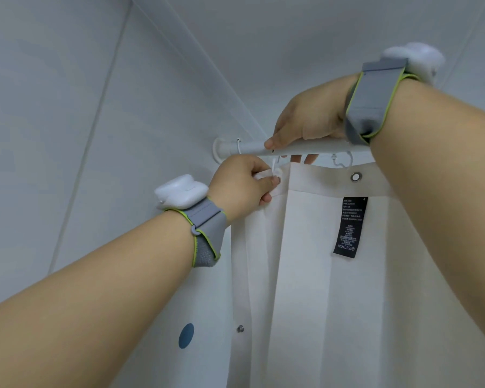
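While the left hand (241, 186) pinches the top corner of the curtain (305, 247) at a hook (275, 164) just under the rod (249, 148), the right hand (308, 121) clasps this rod. If the pinch loosens, the corner could slip off and fall.

The rod (314, 147) runs rightward from its end cap (218, 148) on the wall (109, 163), and the curtain (314, 289) hangs below it. The left hand (242, 187) grips the curtain's upper left corner under the rod, where a hook (275, 164) seems to pass through the cloth; the right hand (308, 116) wraps the rod just above it. Farther right an eyelet (356, 177) sits in the hem, with a label (350, 226) below it.
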{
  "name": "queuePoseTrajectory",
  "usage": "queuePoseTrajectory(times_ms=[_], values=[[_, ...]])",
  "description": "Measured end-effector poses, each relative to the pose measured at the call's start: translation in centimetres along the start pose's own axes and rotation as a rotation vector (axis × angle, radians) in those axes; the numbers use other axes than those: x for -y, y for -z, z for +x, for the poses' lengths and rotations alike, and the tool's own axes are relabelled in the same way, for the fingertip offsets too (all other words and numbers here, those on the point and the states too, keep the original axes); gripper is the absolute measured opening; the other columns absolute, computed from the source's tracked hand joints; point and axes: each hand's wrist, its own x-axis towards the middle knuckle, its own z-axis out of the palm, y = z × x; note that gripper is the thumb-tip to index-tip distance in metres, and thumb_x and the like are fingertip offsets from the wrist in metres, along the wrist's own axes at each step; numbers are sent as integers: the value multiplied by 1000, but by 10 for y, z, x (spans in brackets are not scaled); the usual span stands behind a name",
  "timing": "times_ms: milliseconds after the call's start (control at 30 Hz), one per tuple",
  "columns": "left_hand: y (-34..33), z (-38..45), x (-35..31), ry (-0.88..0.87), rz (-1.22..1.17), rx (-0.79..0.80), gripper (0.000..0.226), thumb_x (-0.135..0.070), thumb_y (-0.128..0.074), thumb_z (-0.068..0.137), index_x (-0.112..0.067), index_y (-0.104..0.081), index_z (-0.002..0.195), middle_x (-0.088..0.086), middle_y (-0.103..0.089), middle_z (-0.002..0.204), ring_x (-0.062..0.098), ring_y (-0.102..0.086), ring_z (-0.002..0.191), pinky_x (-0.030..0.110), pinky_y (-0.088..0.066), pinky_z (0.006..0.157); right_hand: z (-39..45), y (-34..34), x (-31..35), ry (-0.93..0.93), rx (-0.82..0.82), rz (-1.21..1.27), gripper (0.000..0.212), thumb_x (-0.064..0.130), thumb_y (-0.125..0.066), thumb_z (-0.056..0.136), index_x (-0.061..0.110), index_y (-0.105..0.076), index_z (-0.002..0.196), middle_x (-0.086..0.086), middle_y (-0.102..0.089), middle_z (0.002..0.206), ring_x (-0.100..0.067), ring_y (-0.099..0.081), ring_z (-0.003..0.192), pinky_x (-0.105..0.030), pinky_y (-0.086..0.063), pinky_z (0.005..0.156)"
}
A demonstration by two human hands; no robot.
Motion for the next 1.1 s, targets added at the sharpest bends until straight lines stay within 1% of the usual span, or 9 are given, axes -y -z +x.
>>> queuePoseTrajectory(times_ms=[133, 267, 333, 433, 600, 733, 833, 933, 1100], values=[[1, -1, 0, 20, -27, -22, 16, -14, -64, 89, -11, -57, 76, 7, -63, 62, 17, -57, 53, 29, -55, 66, 4, -5, 2, -9, -60, 32, 42, 39, -66, 87, 0, -66, 101, -17, -73, 86, -34, -71, 85, -48, -59, 77], [3, -2, 1, 23, -35, -84, 11, -11, -67, 87, -1, -62, 88, 11, -64, 63, 21, -60, 55, 37, -57, 69, 2, -10, 7, 30, -97, -17, 40, 40, -66, 86, 2, -67, 100, -11, -73, 84, -22, -71, 72, -43, -60, 75], [6, -1, 1, 36, -8, -83, 11, -11, -67, 87, -2, -61, 90, 10, -64, 62, 17, -59, 50, 35, -57, 69, 1, -11, 8, 38, -130, -8, 39, 40, -65, 87, 3, -67, 99, -10, -73, 83, -15, -70, 59, -39, -60, 71], [11, -1, 0, 52, 25, -45, 9, -12, -67, 87, -9, -60, 81, 9, -63, 62, 16, -57, 50, 37, -57, 72, 0, -11, 7, 38, -179, 18, 36, 38, -64, 89, 3, -68, 96, -9, -71, 82, -9, -61, 38, -30, -57, 61], [12, 0, 1, 40, 35, -46, 10, -14, -69, 86, -6, -65, 80, 12, -66, 64, 21, -60, 56, 40, -59, 74, 5, -18, 10, 60, -214, -82, 35, 36, -68, 86, 4, -65, 98, -11, -72, 89, -20, -63, 56, -35, -58, 73], [10, 0, 2, 32, -11, -94, 7, -12, -68, 86, -6, -65, 84, 8, -65, 62, 13, -58, 48, 28, -56, 65, 7, -25, 10, 67, -202, -170, 43, 39, -73, 81, 5, -64, 105, -10, -74, 89, -23, -71, 79, -40, -59, 80], [10, 0, 1, 22, -76, -127, 14, -7, -67, 86, -14, -61, 76, 9, -63, 64, 16, -58, 52, 29, -56, 63, 7, -23, 9, 75, -200, -142, 43, 41, -74, 78, 7, -65, 103, -7, -73, 82, -20, -68, 66, -37, -60, 77], [10, 2, 0, 17, -120, -132, 20, -5, -67, 85, -18, -59, 73, 11, -62, 67, 19, -58, 56, 31, -56, 66, 8, -19, 7, 95, -196, -174, 41, 42, -73, 79, 7, -70, 99, -5, -74, 85, -18, -66, 62, -32, -59, 74], [6, 4, 2, 37, -172, -132, 19, -2, -66, 86, -14, -59, 73, 6, -56, 63, 3, -52, 41, 16, -50, 48, 10, -19, 5, 127, -197, -191, 44, 42, -73, 79, 6, -70, 104, -8, -74, 96, -21, -67, 63, -26, -54, 71]])
